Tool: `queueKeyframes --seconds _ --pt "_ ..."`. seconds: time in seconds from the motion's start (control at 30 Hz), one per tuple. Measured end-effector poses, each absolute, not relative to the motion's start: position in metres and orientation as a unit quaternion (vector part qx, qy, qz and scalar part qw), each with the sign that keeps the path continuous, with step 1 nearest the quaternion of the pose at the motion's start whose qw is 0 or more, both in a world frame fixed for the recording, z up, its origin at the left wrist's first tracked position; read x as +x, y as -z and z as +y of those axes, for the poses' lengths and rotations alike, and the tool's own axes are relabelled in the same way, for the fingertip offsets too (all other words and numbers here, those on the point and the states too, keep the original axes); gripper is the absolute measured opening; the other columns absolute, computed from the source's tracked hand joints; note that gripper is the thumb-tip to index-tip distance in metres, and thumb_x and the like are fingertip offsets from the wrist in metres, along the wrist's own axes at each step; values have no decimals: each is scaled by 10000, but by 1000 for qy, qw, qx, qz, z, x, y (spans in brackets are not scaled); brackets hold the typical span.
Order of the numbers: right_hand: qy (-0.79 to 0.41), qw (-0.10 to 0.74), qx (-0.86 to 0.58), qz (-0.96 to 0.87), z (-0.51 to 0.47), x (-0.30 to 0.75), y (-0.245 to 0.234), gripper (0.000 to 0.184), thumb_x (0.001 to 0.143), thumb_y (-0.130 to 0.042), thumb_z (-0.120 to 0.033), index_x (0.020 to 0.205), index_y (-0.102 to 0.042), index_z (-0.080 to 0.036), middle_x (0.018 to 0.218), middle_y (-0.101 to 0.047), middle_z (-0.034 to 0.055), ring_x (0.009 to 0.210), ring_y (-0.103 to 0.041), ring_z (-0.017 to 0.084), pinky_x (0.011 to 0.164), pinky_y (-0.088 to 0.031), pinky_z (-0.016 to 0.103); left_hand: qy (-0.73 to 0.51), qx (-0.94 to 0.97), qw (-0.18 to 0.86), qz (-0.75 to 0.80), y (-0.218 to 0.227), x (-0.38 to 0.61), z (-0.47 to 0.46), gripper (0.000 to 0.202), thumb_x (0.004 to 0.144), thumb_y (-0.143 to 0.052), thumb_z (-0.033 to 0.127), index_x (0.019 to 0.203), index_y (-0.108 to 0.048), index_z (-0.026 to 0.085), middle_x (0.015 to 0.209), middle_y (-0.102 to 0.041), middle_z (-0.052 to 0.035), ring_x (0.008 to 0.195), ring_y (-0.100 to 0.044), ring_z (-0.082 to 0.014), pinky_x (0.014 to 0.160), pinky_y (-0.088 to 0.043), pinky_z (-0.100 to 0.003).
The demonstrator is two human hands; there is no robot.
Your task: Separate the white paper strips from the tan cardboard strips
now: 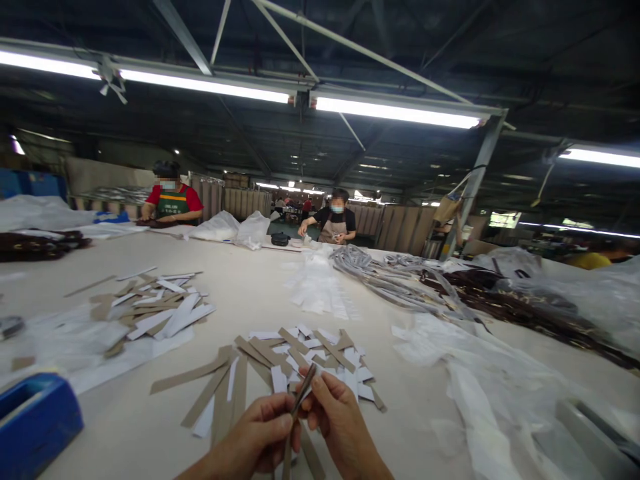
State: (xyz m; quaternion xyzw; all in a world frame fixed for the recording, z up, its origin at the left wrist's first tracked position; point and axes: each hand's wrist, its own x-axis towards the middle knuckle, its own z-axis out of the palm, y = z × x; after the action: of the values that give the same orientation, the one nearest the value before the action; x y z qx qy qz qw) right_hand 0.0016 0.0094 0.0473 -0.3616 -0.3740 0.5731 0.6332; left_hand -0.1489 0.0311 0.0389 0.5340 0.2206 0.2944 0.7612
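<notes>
Both my hands meet low in the middle of the head view, pinching one long narrow brown cardboard strip (303, 387) seen nearly edge-on. My left hand (257, 437) grips its lower part and my right hand (336, 417) grips it a little higher. Just beyond the hands lies a loose pile of brown and white strips (305, 350) on the large pale table (250, 287). A second heap of similar strips (160, 310) lies farther left.
A blue tape dispenser (35, 420) stands at the near left edge. Clear plastic bags (475, 380) spread at the right, with grey and dark bundled straps (400, 277) behind. Two masked people (173, 200) (335, 220) work at the table's far side.
</notes>
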Motion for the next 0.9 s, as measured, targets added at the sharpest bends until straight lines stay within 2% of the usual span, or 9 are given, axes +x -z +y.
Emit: queueKeyframes --seconds 0.17,0.33,0.4,0.5,0.57,0.63,0.7,0.83,0.9 --pt "-593 621 -346 -379 8 -1 -49 463 684 -746 -513 930 -692 -124 599 -618 5 428 -439 56 396 -349 169 -303 494 778 242 -40 -145 28 450 688 -691 528 917 -588 156 623 -565 4 380 -313 -33 365 -94 -192" --pt "-546 641 -418 -340 9 5 -45 526 656 -737 -564 936 -650 -127 677 -663 32 536 -539 108 457 -387 190 -358 480 729 332 -36 -145 39 454 649 -673 554 853 -584 159 648 -606 -10 460 -428 -83 424 -227 -191" --pt "-519 655 -450 -315 10 7 -44 509 634 -737 -585 874 -621 -151 627 -644 9 564 -563 125 489 -417 197 -365 509 691 362 -35 -147 44 437 631 -646 566 778 -569 162 608 -608 -3 424 -394 -83 416 -223 -202" --pt "-511 624 -474 -353 10 4 -43 458 698 -660 -620 795 -555 -184 468 -529 -57 398 -439 84 384 -312 181 -346 597 608 394 -40 -149 43 358 691 -569 518 686 -561 160 576 -612 -7 405 -352 -79 418 -219 -215" --pt "-502 595 -489 -394 10 -2 -40 455 700 -647 -628 792 -532 -198 414 -433 -98 327 -305 60 330 -196 181 -342 650 545 405 -46 -149 37 311 738 -525 448 655 -575 152 580 -625 -20 450 -411 -97 452 -268 -219" --pt "-486 593 -492 -413 12 -9 -35 448 645 -709 -591 780 -534 -202 429 -397 -110 338 -264 52 328 -167 187 -341 683 510 397 -51 -148 30 281 759 -501 387 653 -594 144 590 -639 -34 522 -494 -127 504 -326 -224" --pt "-476 610 -470 -424 14 -14 -31 415 612 -753 -531 732 -538 -197 472 -421 -97 376 -280 53 350 -191 194 -338 698 494 393 -53 -147 26 267 766 -490 355 670 -611 137 596 -647 -41 557 -538 -147 528 -353 -229" --pt "-482 637 -430 -420 13 -14 -34 359 611 -765 -447 672 -514 -197 494 -429 -89 428 -296 59 403 -226 201 -326 722 466 394 -51 -148 24 242 762 -496 325 663 -617 140 587 -635 -33 563 -556 -155 536 -370 -231" --pt "-489 630 -430 -423 9 -12 -42 323 625 -756 -400 657 -510 -192 496 -429 -88 434 -290 56 413 -221 200 -320 718 491 376 -47 -148 25 247 760 -530 371 678 -610 152 581 -629 -20 543 -546 -150 526 -376 -231"
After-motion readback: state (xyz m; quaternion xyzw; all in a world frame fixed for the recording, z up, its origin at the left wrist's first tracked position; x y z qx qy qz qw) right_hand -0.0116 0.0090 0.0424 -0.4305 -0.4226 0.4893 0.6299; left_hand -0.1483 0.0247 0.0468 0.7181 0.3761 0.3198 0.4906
